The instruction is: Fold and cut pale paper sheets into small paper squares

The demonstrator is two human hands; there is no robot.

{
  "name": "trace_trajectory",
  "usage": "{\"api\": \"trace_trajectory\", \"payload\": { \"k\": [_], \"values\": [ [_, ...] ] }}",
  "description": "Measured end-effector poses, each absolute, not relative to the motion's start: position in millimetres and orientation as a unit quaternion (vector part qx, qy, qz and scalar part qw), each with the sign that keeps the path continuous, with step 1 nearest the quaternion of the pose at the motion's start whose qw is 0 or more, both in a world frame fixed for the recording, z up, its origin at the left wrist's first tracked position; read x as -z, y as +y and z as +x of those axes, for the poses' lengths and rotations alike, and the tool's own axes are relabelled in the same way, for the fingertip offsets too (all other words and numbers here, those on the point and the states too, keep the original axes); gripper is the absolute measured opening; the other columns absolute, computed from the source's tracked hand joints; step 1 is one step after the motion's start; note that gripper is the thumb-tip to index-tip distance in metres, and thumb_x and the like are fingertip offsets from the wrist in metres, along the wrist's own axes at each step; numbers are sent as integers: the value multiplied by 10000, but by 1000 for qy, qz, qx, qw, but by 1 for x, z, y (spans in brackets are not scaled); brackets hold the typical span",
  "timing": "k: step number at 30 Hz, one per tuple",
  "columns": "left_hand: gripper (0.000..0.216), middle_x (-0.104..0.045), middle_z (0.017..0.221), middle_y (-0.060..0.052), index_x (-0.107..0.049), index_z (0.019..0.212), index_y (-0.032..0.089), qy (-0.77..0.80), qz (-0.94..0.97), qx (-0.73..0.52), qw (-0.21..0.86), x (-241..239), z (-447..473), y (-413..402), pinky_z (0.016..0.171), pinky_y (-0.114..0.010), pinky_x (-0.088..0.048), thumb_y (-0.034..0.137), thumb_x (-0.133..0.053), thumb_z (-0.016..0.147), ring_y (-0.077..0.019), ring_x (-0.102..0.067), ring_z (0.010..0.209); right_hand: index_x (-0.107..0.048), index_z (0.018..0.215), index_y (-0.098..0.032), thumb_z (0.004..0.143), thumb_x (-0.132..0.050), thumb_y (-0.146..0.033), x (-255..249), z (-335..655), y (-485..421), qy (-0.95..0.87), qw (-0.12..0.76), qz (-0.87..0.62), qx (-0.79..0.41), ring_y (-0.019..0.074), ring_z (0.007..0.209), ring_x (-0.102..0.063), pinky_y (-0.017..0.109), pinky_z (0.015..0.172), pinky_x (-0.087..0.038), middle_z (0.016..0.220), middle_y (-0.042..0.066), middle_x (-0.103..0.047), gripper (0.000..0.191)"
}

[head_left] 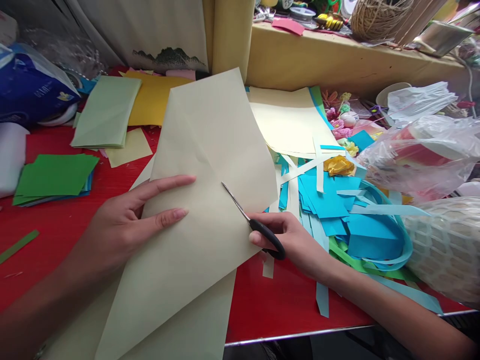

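Over a red worktop [273,307], a cream paper sheet [200,215] lies seven-to-one o'clock; at nine, the left hand [125,220] spreads thumb and forefinger, other fingers hidden; at four, the right hand [298,242] grips scissors [262,229] aimed across it toward eleven.

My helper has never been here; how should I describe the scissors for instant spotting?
On the red table, find the large cream sheet under the left hand. Near that sheet's right edge, the right hand holds the scissors, metal tip aimed up and left. Their black handle stands out against the pale sheet.
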State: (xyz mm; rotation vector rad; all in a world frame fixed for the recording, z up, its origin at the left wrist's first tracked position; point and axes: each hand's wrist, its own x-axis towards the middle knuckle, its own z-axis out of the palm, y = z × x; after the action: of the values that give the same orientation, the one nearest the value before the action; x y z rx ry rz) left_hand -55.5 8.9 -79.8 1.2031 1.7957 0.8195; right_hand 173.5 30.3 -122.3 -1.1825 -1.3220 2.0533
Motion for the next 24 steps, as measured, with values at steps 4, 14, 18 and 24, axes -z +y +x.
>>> {"api": "trace_trajectory", "payload": {
  "k": [4, 14, 18, 24],
  "values": [
    [486, -682, 1078, 35, -644, 1145, 319, 713, 454, -306, 437, 79, -53, 7, 478, -135, -504, 423, -718, 677, -177, -671, 832, -733, 988, -254, 674, -747, -429, 120, 172, 30, -483, 214, -427, -734, 111, 624, -513, 223, 552, -473, 754, 3, -584, 360],
    [464, -653, 1158, 42, -652, 1124, 326, 695, 476, -306, 443, 81, -56, 8, 540, -136, -525, 452, -708, 682, -198, -650, 950, -725, 1019, -272, 690, -737, -434, 121, 172, 30, -487, 210, -425, -734, 151, 775, -560, 221, 609, -466, 855, 9, -635, 366],
    [455, -657, 1154, 31, -658, 1114, 314, 690, 469, -310, 455, 80, -53, 5, 507, -142, -521, 439, -709, 679, -180, -670, 863, -728, 982, -262, 731, -698, -458, 119, 172, 29, -489, 215, -416, -736, 139, 748, -539, 223, 635, -457, 814, 5, -609, 320],
    [458, -669, 1104, 46, -648, 1125, 349, 694, 447, -306, 474, 79, -51, 4, 451, -124, -500, 424, -717, 678, -151, -675, 781, -718, 976, -269, 718, -725, -411, 118, 170, 29, -483, 213, -414, -742, 135, 758, -521, 220, 660, -453, 792, -8, -574, 295]
  ]
}}
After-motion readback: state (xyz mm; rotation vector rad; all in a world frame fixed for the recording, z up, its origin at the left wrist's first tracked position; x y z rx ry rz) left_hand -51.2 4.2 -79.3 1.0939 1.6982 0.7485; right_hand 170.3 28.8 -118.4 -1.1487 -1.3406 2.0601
